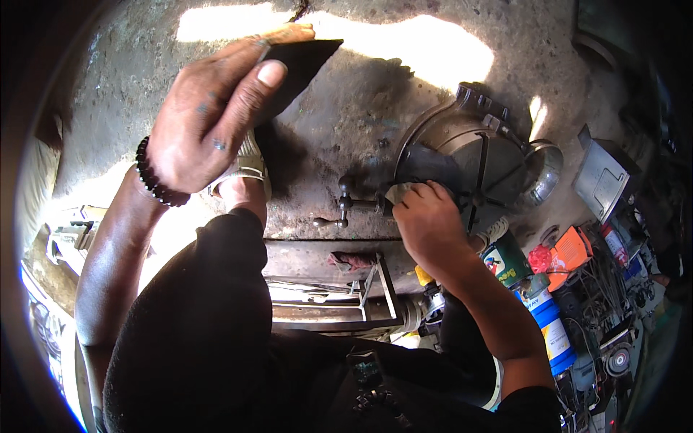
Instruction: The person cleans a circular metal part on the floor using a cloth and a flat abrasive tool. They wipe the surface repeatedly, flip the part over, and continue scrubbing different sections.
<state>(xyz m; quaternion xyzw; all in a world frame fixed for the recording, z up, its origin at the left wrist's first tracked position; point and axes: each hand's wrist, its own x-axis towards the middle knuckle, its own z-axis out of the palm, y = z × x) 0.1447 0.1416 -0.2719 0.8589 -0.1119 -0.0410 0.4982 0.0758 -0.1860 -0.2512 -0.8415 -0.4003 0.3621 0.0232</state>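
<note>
Head view shows the left hand [206, 119] pinching a dark sheet [302, 71], which a loosened thumb could drop, and the right hand [429, 227] clutching a pale scrap [395, 193] by a slotted disc's [499, 154] rim.

matt metal disc [491, 167], rough floor [339, 133]

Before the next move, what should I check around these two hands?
1. Left hand gripping the dark sheet: ok.
2. Right hand gripping the pale scrap: cannot tell; fingers partly cover it.
3. Crank handle free of both hands: ok.
4. Left shoe apart from the round metal fixture: ok.
5. Right forearm clear of the blue container: cannot tell; depth is unclear.
</note>
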